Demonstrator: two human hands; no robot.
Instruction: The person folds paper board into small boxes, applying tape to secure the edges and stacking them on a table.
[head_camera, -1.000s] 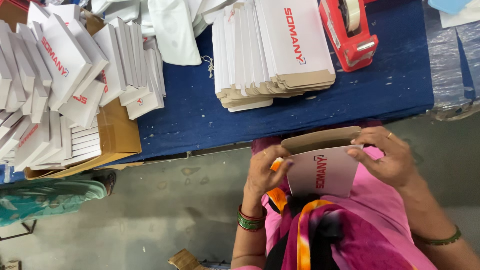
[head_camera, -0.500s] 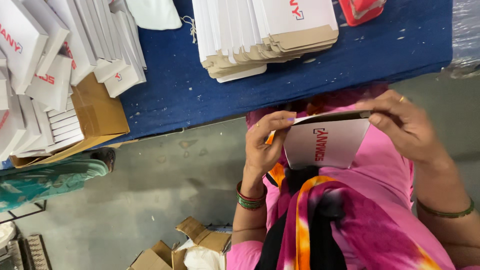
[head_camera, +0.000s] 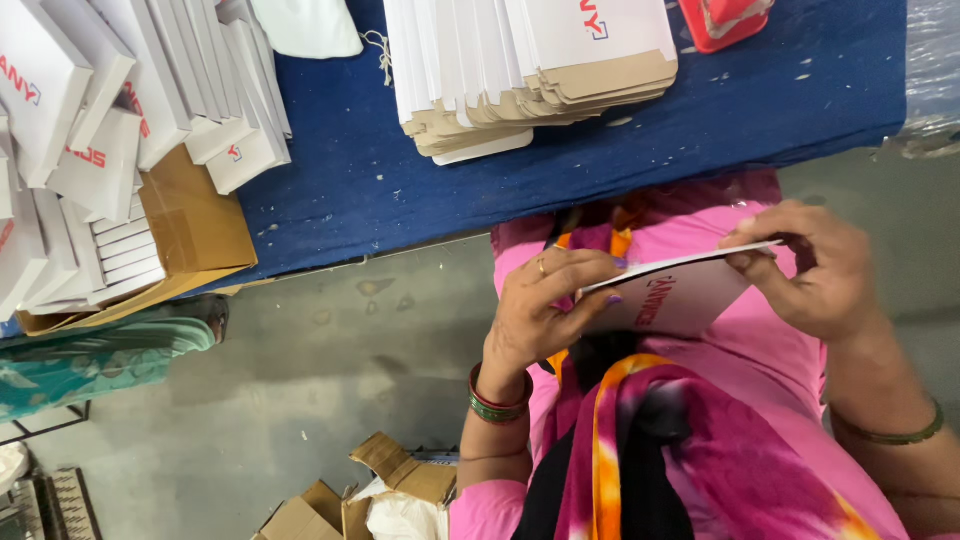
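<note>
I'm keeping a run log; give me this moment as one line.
left hand: grips flat white carton | right hand: pinches its far edge | carton: above lap | stack of flat cartons: on blue table

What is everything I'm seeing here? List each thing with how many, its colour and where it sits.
flat box blank: one, white with red print, held over the lap
stack of flat blanks: one pile, white over brown, on the table's middle
folded boxes: many, white, at the table's left end
cardboard sheet: one, brown, under the folded boxes
table: one, blue cover, across the top
red tool: one, at the top edge, mostly cut off
white cloth: one, at the top edge
cardboard scraps: several, brown, on the grey floor
teal cloth: one, at the left
left hand: grips the blank's left edge
right hand: grips its right edge
</note>
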